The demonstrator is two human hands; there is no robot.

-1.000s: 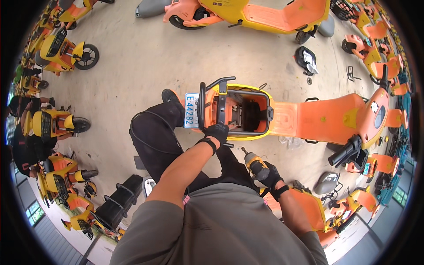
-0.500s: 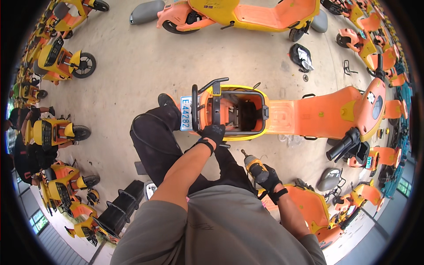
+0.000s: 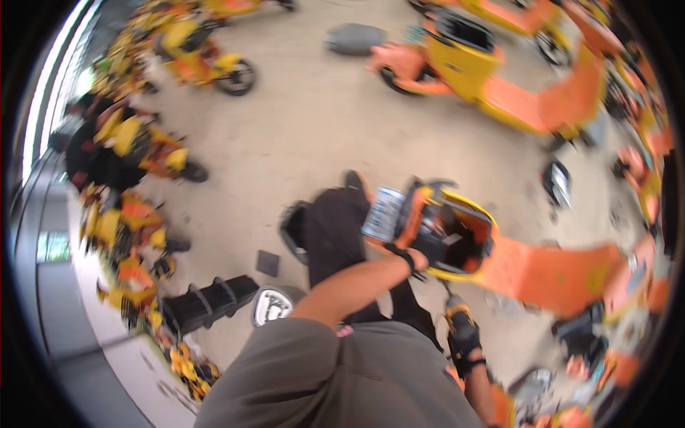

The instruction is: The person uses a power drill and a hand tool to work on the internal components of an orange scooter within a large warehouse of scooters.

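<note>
Power drill [image 3: 457, 314]: beside scooter's [image 3: 546, 279] near flank; likely weighty, rigid; best gripped by its handle.
Right hand [image 3: 467, 342]: curled around drill.
Left hand [image 3: 426, 247]: at scooter's rear; blurred, cannot tell finger pose.

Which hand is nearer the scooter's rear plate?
Left. The left hand, blurred, is just right of and below the plate; the right hand, gripping a power drill, is lower and farther right.

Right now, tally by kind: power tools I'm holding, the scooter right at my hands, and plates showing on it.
Power tool, in the right hand: 1
Orange-and-yellow scooter: 1
White-and-blue plate: 1
Total: 3
</note>
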